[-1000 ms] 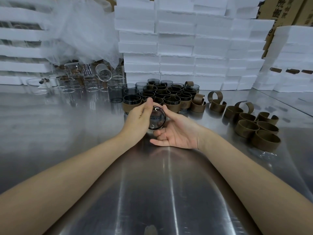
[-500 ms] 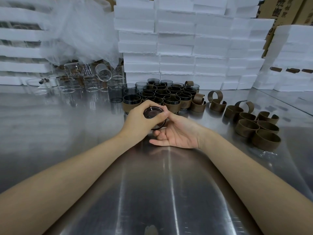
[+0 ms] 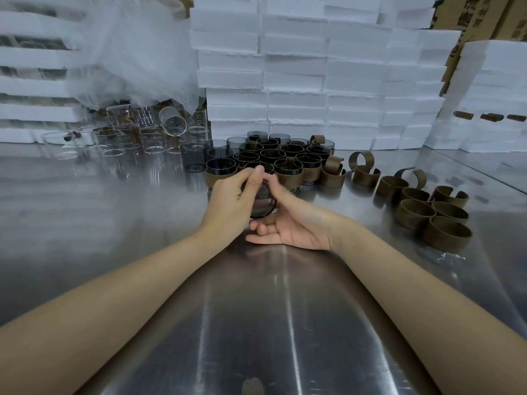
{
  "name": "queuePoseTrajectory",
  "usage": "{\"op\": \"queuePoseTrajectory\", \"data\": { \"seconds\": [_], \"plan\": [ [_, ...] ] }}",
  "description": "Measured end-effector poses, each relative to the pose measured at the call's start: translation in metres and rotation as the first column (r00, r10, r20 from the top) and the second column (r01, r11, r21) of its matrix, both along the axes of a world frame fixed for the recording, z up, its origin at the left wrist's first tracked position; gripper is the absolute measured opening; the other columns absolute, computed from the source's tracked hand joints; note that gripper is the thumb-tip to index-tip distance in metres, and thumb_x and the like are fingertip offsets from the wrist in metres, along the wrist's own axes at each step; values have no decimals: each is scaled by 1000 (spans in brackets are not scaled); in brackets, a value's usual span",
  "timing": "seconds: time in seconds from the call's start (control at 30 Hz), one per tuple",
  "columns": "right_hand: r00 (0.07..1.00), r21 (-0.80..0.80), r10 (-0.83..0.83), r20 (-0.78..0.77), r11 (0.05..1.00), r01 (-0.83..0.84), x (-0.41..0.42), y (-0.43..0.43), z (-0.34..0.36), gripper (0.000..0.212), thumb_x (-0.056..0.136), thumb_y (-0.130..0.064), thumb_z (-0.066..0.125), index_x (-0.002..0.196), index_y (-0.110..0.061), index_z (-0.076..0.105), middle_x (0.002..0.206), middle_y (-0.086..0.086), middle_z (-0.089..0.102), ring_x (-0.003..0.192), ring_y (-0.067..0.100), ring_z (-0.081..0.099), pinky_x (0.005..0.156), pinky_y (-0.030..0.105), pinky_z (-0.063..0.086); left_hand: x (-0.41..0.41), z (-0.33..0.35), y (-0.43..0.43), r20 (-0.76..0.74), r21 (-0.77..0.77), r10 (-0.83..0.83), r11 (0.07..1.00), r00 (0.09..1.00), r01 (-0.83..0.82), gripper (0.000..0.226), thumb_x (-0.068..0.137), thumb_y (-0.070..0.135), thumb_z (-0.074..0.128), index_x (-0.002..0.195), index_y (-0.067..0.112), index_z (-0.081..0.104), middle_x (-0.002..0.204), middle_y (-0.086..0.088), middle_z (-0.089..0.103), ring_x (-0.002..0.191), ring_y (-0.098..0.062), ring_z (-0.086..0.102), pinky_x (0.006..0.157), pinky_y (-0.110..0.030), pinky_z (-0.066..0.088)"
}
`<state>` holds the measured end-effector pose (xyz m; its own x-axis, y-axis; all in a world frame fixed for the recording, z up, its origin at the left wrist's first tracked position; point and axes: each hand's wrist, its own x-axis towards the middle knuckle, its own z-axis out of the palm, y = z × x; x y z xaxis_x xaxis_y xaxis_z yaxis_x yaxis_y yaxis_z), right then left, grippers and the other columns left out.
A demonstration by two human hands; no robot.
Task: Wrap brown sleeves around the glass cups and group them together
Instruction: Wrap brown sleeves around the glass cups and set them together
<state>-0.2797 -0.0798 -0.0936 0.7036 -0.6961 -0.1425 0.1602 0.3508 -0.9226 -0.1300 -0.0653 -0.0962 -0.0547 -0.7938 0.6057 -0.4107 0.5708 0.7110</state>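
The bench under your forearms is bare polished metal. Just above it, your left hand grips a dark glass cup, with the fingers curled over its top and left side. Your right hand lies palm up. Its thumb reaches along the right side of the cup, and the other fingers curl loosely below it.

The cup is tilted, its round face toward you, and it is off the bench. I think the danger is here: smooth glass held only at the edges can slip while you turn it, and the bench is hard. Whether a sleeve is already on this cup I cannot tell, because your left hand covers its wall.

Just beyond your fingers stands the group of sleeved cups, packed close. A careless push when you add this one could knock its neighbours over. To the right of your fingers, well apart, lie the loose sleeves. Far to the left are clear glasses, and behind everything stand white foam blocks.
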Motion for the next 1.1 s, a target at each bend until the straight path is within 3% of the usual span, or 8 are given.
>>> {"op": "queuePoseTrajectory", "data": {
  "seconds": [0.17,0.23,0.3,0.43,0.57,0.67,0.83,1.1],
  "plan": [
    [998,-6,-64,12,998,64,-1,4,1,45,80,-15,70,119,-5,51,80,12,58,63,14,59,82,38,58,2,-4,0,-30,-27,-76,997,997,75,41,105,36,30,129,20,59,125,9,65,117,0,59,97,-13,43],
    [992,-26,-120,45,992,121,-2,5,3,39,80,-13,69,114,-7,51,76,11,58,59,13,56,80,37,58,3,-2,-2,-166,-48,-133,991,977,127,32,107,19,31,134,22,48,128,0,64,120,-8,60,105,-26,43],
    [963,-72,-256,85,962,262,-2,3,4,30,82,-9,69,106,-7,51,73,10,59,57,13,53,79,37,59,3,1,-1,-209,-143,-159,981,965,131,49,99,-12,26,134,16,45,133,-8,56,126,-16,56,111,-40,41],
    [806,-389,-591,19,738,551,-3,-5,-1,44,82,0,72,117,-3,47,85,6,62,69,13,61,64,26,57,0,-1,1,274,-335,-65,929,960,159,60,79,-19,33,132,-2,55,145,-13,45,140,-20,38,119,-31,24],
    [685,-826,-724,-88,437,357,-4,-7,-9,38,83,-3,63,115,-17,49,96,-5,65,85,4,61,73,14,48,-12,-4,6,622,-305,77,940,779,150,50,100,18,34,146,2,39,157,-8,32,149,-18,17,123,-37,8],
    [655,-896,-737,-167,391,212,-4,-6,-13,34,80,-15,63,110,-19,48,93,-3,68,85,13,63,74,25,51,-10,-3,7,619,-279,141,959,773,48,54,103,23,35,152,3,23,163,-6,15,151,-17,4,123,-38,9],
    [664,-939,-736,-128,306,158,-3,-5,-15,28,77,-10,60,90,-18,36,69,-8,56,59,6,53,52,15,38,-13,-4,11,520,-193,147,980,841,-52,69,103,29,42,155,7,3,164,-5,-3,151,-17,-3,120,-22,2],
    [720,-953,-680,-135,289,93,0,-4,-17,48,75,-13,69,85,-38,29,72,-18,57,65,3,57,55,17,41,-6,-4,0,186,94,34,994,982,-52,102,80,32,76,156,25,8,155,8,33,134,-6,39,101,-16,29]
  ]
}}
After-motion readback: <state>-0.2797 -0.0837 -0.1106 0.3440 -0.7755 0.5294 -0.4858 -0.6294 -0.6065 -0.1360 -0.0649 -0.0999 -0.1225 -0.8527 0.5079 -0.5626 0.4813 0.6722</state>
